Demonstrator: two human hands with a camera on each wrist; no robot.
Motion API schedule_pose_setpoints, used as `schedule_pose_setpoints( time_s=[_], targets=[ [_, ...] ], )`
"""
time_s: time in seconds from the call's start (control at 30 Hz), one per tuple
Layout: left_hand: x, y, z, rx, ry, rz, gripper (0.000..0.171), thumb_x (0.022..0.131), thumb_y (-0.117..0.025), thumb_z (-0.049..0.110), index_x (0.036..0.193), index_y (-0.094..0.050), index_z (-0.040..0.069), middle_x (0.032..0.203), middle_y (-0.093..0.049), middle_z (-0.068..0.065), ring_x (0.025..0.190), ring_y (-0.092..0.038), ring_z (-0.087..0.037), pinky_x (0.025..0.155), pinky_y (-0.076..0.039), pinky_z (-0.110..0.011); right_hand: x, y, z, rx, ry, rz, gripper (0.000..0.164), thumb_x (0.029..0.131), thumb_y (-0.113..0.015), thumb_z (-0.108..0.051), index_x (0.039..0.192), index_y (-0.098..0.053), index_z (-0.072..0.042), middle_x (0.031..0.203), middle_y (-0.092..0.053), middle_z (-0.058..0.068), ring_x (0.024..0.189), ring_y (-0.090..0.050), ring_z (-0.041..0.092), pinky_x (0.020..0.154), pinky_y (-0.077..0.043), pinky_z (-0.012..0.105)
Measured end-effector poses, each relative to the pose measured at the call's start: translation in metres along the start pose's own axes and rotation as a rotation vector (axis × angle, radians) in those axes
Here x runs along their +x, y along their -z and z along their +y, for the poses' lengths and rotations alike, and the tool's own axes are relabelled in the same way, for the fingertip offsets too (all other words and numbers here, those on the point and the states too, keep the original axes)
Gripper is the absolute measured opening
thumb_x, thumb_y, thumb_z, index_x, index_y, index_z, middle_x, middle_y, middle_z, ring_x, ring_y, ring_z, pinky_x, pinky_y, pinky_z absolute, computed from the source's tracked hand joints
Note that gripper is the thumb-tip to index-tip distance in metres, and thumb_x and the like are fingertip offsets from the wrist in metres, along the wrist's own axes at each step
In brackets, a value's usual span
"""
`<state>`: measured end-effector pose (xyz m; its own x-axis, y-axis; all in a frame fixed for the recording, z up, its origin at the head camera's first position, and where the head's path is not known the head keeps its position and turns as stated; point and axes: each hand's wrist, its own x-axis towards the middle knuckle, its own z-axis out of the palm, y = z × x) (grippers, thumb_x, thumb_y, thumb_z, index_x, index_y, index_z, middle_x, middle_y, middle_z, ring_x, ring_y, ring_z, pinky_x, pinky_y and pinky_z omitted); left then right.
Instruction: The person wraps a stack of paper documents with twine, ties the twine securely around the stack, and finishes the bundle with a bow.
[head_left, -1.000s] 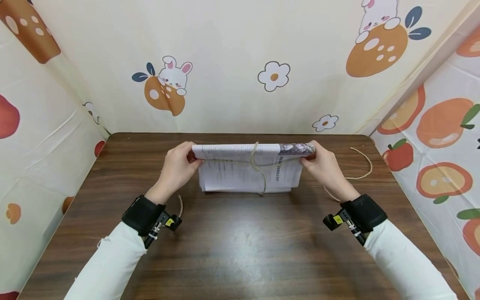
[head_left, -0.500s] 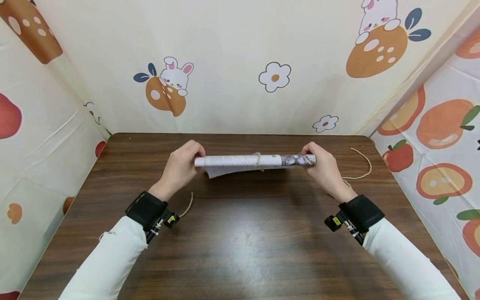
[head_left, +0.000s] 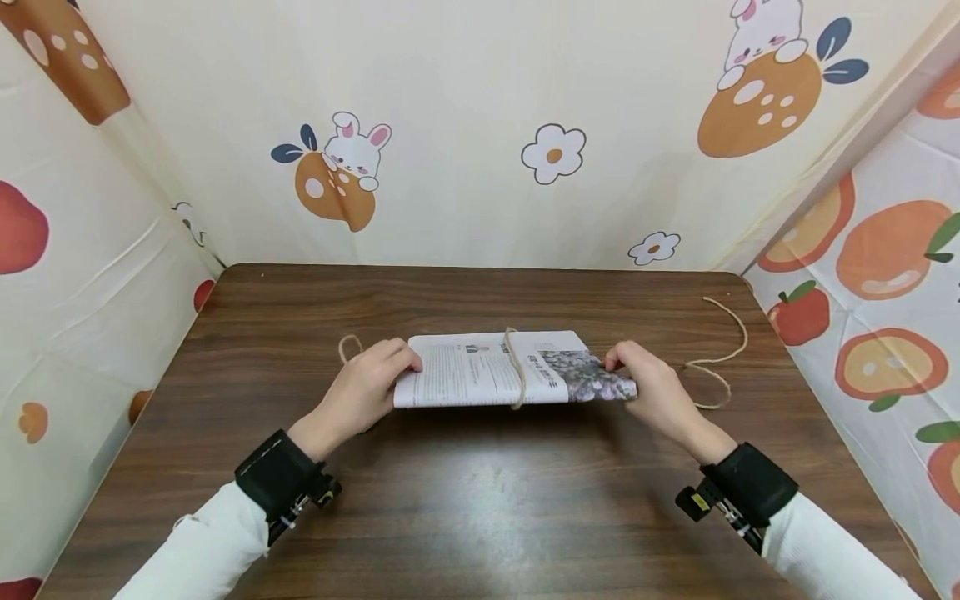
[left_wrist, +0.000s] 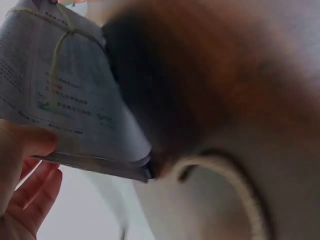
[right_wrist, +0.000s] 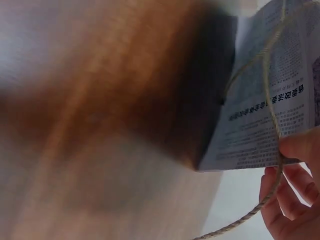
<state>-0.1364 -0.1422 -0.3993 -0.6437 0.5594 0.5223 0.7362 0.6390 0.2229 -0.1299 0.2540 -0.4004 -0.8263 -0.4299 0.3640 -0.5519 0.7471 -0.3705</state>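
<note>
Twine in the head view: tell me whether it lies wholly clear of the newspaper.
No, the twine crosses the top of the folded newspaper near its middle.

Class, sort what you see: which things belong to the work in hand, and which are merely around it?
In the work:
Folded newspaper, gripped at either end
Twine, looped around it
Left hand
Right hand

Merely around it:
Brown table
Printed wall sheets
Black wrist straps
</note>
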Motion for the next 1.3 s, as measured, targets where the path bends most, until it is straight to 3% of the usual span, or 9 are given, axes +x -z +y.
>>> schedule_pose_setpoints(
  time_s=[0.2, 0.43, 0.6, 0.8, 1.0, 1.2, 1.3],
  targets=[
    [-0.019, -0.013, 0.005, 0.014, -0.029, -0.04, 0.025, 0.071, -0.069, -0.008, 0.087, -0.058, 0.009, 0.087, -0.057, -0.001, 0.077, -0.055, -0.017, 0.066, -0.047, -0.033, -0.019, -0.012, 0.001, -0.033, 0.081, -0.043, 0.055, 0.048, -0.056, 0.025, 0.09, -0.051, -0.01, 0.091, -0.051, -0.003, 0.084, -0.05, 0.012, 0.068, -0.043, 0.032],
    [-0.035, -0.025, 0.006, 0.066, -0.036, -0.095, 0.024, 0.073, -0.067, -0.005, 0.087, -0.058, 0.012, 0.087, -0.055, 0.0, 0.078, -0.054, -0.016, 0.066, -0.047, -0.03, -0.032, -0.023, 0.001, -0.081, 0.187, -0.082, 0.06, 0.04, -0.051, 0.027, 0.089, -0.051, -0.008, 0.089, -0.049, -0.002, 0.078, -0.045, 0.013, 0.067, -0.04, 0.031],
    [-0.041, -0.03, 0.006, 0.086, -0.045, -0.156, 0.024, 0.073, -0.066, -0.005, 0.086, -0.058, 0.012, 0.087, -0.054, 0.001, 0.076, -0.053, -0.016, 0.065, -0.046, -0.029, -0.04, -0.032, 0.005, -0.138, 0.244, -0.105, 0.05, 0.047, -0.054, 0.024, 0.084, -0.05, -0.01, 0.085, -0.047, -0.003, 0.073, -0.044, 0.012, 0.063, -0.04, 0.028],
    [-0.042, -0.032, 0.008, 0.09, -0.051, -0.179, 0.02, 0.075, -0.064, -0.004, 0.087, -0.059, 0.011, 0.086, -0.055, 0.0, 0.076, -0.054, -0.016, 0.066, -0.047, -0.03, -0.045, -0.035, 0.007, -0.161, 0.265, -0.106, 0.044, 0.052, -0.054, 0.022, 0.084, -0.052, -0.01, 0.086, -0.047, -0.002, 0.074, -0.046, 0.014, 0.061, -0.041, 0.029],
    [-0.045, -0.029, 0.011, 0.096, -0.052, -0.214, 0.017, 0.077, -0.064, 0.0, 0.089, -0.061, 0.011, 0.089, -0.056, -0.002, 0.082, -0.058, -0.017, 0.081, -0.049, -0.035, -0.047, -0.034, 0.008, -0.163, 0.294, -0.126, 0.036, 0.063, -0.052, 0.016, 0.09, -0.056, -0.008, 0.089, -0.049, 0.0, 0.077, -0.051, 0.017, 0.062, -0.044, 0.031],
    [-0.049, -0.023, 0.015, 0.09, -0.028, -0.291, 0.029, 0.07, -0.07, -0.001, 0.094, -0.063, 0.012, 0.095, -0.057, -0.002, 0.091, -0.059, -0.019, 0.085, -0.047, -0.037, -0.049, -0.032, 0.009, -0.151, 0.305, -0.145, 0.029, 0.071, -0.061, 0.006, 0.096, -0.06, -0.009, 0.095, -0.053, 0.002, 0.082, -0.054, 0.015, 0.065, -0.045, 0.031],
    [-0.051, -0.02, 0.015, 0.093, -0.029, -0.291, 0.031, 0.067, -0.072, -0.001, 0.094, -0.063, 0.012, 0.096, -0.058, -0.002, 0.092, -0.059, -0.019, 0.087, -0.047, -0.037, -0.049, -0.031, 0.01, -0.148, 0.297, -0.151, 0.028, 0.073, -0.066, 0.002, 0.098, -0.06, -0.009, 0.096, -0.054, 0.002, 0.082, -0.054, 0.014, 0.067, -0.046, 0.032]
  ],
)
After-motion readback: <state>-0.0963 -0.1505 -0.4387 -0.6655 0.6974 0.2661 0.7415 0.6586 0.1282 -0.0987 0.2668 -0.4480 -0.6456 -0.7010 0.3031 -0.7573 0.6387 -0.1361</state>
